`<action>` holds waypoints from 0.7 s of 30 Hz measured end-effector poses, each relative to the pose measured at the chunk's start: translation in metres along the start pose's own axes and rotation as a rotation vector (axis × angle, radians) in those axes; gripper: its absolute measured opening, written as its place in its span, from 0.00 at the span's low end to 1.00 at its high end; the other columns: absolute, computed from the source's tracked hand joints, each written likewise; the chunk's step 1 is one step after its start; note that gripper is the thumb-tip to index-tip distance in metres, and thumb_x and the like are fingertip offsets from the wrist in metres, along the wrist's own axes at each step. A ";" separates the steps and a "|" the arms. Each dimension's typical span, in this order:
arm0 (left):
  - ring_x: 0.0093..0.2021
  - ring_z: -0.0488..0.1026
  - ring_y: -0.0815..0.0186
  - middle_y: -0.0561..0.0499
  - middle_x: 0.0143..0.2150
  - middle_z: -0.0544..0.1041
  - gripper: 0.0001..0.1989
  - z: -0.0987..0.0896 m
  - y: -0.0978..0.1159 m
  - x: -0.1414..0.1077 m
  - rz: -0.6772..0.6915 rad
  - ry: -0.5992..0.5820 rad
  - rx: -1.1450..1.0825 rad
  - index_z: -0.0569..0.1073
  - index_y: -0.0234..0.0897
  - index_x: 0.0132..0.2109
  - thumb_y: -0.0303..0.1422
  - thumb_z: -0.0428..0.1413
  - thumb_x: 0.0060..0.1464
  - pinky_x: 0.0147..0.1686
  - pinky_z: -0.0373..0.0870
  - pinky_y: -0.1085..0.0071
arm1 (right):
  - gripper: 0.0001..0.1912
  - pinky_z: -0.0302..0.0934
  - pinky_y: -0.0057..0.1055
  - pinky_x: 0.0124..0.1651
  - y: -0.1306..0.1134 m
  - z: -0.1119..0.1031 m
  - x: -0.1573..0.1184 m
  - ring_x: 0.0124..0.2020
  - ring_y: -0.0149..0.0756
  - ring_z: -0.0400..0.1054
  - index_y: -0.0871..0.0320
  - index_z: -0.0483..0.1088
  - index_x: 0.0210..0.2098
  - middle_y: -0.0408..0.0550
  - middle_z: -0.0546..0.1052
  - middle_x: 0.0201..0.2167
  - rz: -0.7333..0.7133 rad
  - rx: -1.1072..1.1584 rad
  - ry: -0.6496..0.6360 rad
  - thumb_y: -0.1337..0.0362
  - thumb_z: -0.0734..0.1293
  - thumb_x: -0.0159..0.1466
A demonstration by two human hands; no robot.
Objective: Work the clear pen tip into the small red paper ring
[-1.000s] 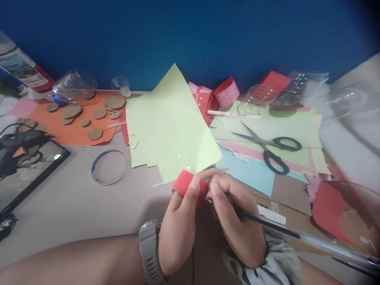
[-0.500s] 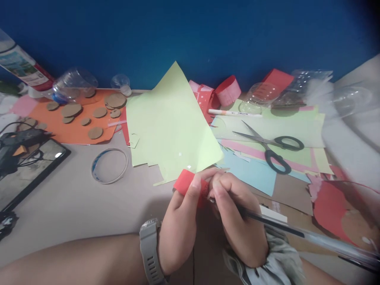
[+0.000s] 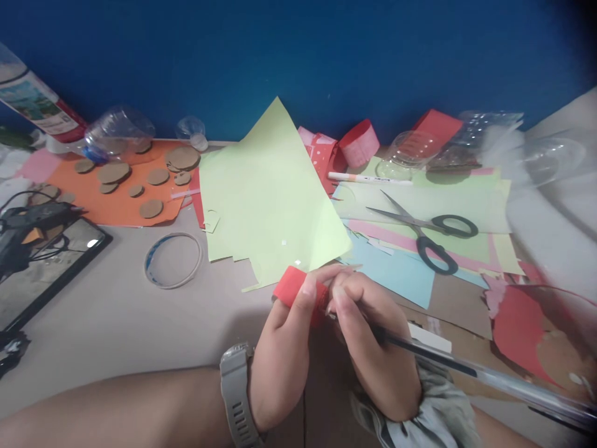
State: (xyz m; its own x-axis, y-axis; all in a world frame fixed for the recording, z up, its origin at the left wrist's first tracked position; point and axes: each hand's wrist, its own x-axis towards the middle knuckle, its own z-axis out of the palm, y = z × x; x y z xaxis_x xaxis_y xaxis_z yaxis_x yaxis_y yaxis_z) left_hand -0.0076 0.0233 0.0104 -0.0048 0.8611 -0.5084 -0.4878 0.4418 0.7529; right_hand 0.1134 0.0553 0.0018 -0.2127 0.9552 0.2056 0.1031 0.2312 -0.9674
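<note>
My left hand (image 3: 286,348), with a grey watch at the wrist, pinches a small red paper piece (image 3: 290,285) between thumb and fingers. Right beside it, my right hand (image 3: 380,342) is closed on a long pen (image 3: 448,359), whose shaft runs back toward the lower right. The pen's front end is by the red piece; its exact tip is hard to make out among the fingers. Just beyond both hands lies a large pale green sheet (image 3: 261,199) with tiny white scraps on it.
Open scissors (image 3: 420,227) and a white marker (image 3: 368,178) rest on coloured papers at the right. A tape ring (image 3: 172,261), cardboard discs (image 3: 113,172) on orange paper and a tablet (image 3: 56,267) are at the left. A blue wall (image 3: 298,56) stands behind.
</note>
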 end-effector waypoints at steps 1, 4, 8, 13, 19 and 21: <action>0.67 0.77 0.46 0.48 0.59 0.88 0.22 0.000 0.000 0.001 -0.001 0.007 0.006 0.87 0.46 0.57 0.52 0.55 0.76 0.76 0.63 0.47 | 0.21 0.54 0.31 0.28 0.000 0.000 0.000 0.26 0.32 0.59 0.53 0.62 0.29 0.38 0.66 0.26 0.005 -0.014 -0.003 0.63 0.64 0.81; 0.67 0.77 0.47 0.49 0.59 0.88 0.21 0.001 0.000 0.002 -0.001 0.013 0.016 0.88 0.48 0.55 0.51 0.54 0.76 0.75 0.63 0.47 | 0.22 0.55 0.32 0.28 0.001 -0.001 0.000 0.26 0.33 0.59 0.52 0.61 0.28 0.39 0.66 0.26 0.010 -0.030 0.002 0.62 0.63 0.81; 0.68 0.77 0.50 0.51 0.59 0.88 0.20 0.003 0.000 0.002 0.007 -0.042 -0.056 0.87 0.48 0.57 0.49 0.54 0.77 0.74 0.65 0.51 | 0.21 0.55 0.32 0.28 0.002 0.001 -0.001 0.24 0.32 0.57 0.52 0.62 0.29 0.38 0.65 0.25 0.005 -0.011 0.009 0.64 0.63 0.81; 0.67 0.78 0.45 0.49 0.58 0.88 0.21 0.000 -0.002 0.001 -0.009 0.002 -0.006 0.87 0.48 0.55 0.53 0.55 0.75 0.72 0.66 0.49 | 0.20 0.53 0.31 0.27 0.001 0.004 0.001 0.24 0.31 0.56 0.53 0.63 0.29 0.37 0.66 0.26 -0.010 0.007 0.007 0.66 0.64 0.80; 0.64 0.78 0.39 0.43 0.53 0.87 0.24 -0.001 -0.001 0.001 -0.057 0.049 0.056 0.85 0.43 0.51 0.56 0.55 0.72 0.70 0.65 0.43 | 0.21 0.58 0.31 0.31 0.003 0.001 -0.002 0.28 0.34 0.62 0.52 0.61 0.29 0.39 0.66 0.27 -0.015 -0.007 -0.041 0.64 0.63 0.81; 0.64 0.77 0.39 0.44 0.53 0.87 0.23 0.000 -0.001 0.002 -0.056 0.047 0.056 0.85 0.43 0.51 0.55 0.55 0.73 0.70 0.65 0.43 | 0.21 0.58 0.32 0.31 0.004 0.000 -0.003 0.28 0.34 0.61 0.52 0.60 0.29 0.39 0.67 0.27 -0.011 0.005 -0.048 0.63 0.63 0.81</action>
State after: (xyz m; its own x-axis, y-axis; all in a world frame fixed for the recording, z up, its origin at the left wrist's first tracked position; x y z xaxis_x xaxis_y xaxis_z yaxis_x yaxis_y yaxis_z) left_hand -0.0078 0.0244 0.0088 -0.0201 0.8227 -0.5681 -0.4389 0.5033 0.7444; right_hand 0.1146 0.0536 -0.0023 -0.2598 0.9428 0.2089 0.0956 0.2404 -0.9660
